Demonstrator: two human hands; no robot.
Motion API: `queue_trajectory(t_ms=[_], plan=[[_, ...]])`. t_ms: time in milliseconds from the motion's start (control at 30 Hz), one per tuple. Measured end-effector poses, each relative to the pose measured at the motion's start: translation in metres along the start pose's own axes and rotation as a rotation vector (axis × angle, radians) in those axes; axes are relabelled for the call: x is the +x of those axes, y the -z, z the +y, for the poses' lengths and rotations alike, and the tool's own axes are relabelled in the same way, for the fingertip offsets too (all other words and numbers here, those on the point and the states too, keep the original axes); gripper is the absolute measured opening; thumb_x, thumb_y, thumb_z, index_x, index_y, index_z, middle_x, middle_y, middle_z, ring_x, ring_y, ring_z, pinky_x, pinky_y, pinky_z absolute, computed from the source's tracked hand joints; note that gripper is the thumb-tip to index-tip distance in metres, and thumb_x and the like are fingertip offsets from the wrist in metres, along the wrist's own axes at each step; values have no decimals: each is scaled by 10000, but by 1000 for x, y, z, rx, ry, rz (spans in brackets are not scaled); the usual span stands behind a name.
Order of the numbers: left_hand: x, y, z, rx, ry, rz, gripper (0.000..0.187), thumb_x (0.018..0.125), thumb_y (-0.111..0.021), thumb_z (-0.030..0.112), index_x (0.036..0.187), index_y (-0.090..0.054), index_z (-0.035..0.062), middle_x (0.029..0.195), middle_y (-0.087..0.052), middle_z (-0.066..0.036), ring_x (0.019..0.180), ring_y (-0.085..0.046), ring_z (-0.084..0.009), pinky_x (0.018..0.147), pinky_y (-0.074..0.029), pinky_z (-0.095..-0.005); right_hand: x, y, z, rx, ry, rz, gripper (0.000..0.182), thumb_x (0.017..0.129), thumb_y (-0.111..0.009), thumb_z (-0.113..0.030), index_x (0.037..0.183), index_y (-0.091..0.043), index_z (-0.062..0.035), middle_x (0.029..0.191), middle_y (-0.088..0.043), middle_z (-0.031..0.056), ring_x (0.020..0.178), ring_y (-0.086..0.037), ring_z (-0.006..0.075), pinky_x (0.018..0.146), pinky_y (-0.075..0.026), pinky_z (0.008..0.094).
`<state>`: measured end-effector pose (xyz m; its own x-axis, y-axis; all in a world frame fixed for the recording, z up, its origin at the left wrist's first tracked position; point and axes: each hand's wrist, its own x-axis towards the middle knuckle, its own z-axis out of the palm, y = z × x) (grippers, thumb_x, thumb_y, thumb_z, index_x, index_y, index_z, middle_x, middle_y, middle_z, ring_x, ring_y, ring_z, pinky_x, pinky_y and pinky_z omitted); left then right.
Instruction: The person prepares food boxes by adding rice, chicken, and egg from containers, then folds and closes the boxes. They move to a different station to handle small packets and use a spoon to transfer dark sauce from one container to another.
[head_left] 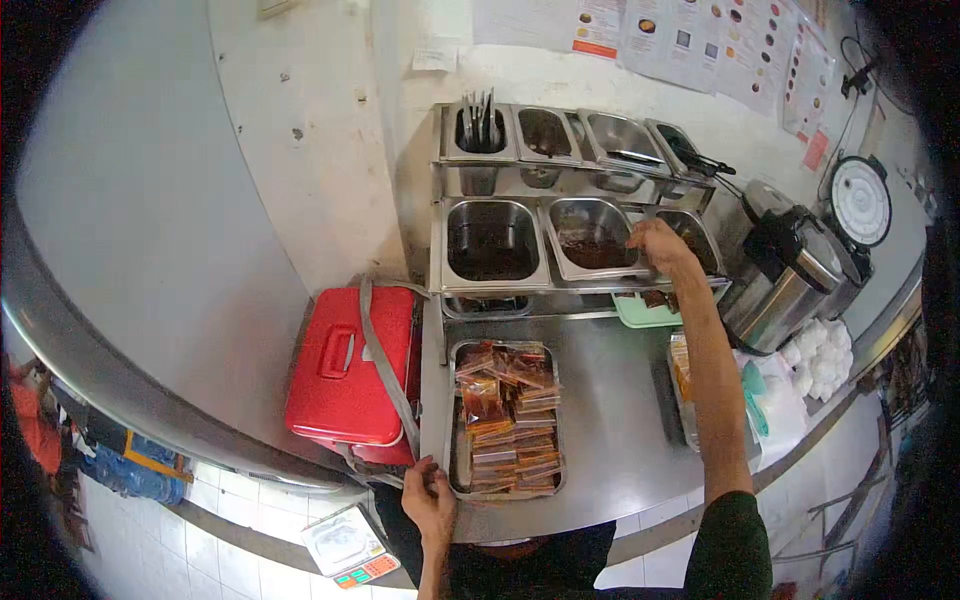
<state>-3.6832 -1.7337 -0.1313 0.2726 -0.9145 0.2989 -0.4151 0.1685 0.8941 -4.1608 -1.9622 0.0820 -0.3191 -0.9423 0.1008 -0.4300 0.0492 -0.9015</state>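
My right hand [657,246] reaches up to the middle shelf, its fingers closed at the right rim of a steel pan [592,240] with dark reddish contents; what they grip, if anything, is too small to tell. At the table's front edge, my left hand [430,500] has its fingers bent near the lower left corner of a metal tray [558,450]. Whether it holds anything does not show. Small clear packets [515,450] with reddish-brown contents fill much of that tray. Left of my right hand's pan is a deeper steel pan [492,240] with dark contents.
A red cooler box [350,365] with a grey strap stands left of the tray. More pans and tongs [478,125] are on the top shelf. A green tray [645,312] lies below the middle shelf. Steel cookers [790,290] and white bags [820,355] are at the right. A scale [345,545] is at lower left.
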Motion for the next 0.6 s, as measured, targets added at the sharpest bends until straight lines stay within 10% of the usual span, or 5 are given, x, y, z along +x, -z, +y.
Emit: queue_trajectory(t_ms=[200, 600], plan=[[3, -4, 3, 59, -47, -6, 231, 864, -623, 110, 1063, -665, 0, 873, -653, -155, 785, -658, -280, 729, -518, -369, -15, 25, -39, 120, 22, -108, 40, 759, -643, -25, 793, -621, -25, 790, -590, 43, 752, -526, 152, 710, -414, 295], [1, -1, 0, 219, -97, -94, 153, 785, -724, 138, 866, -668, 21, 811, -648, -134, 742, -623, -331, 717, -493, -404, -149, 66, -58, 129, -43, -50, 284, 775, -653, -73, 1050, -669, -6, 896, -642, 40, 848, -580, 155, 787, -438, 267]])
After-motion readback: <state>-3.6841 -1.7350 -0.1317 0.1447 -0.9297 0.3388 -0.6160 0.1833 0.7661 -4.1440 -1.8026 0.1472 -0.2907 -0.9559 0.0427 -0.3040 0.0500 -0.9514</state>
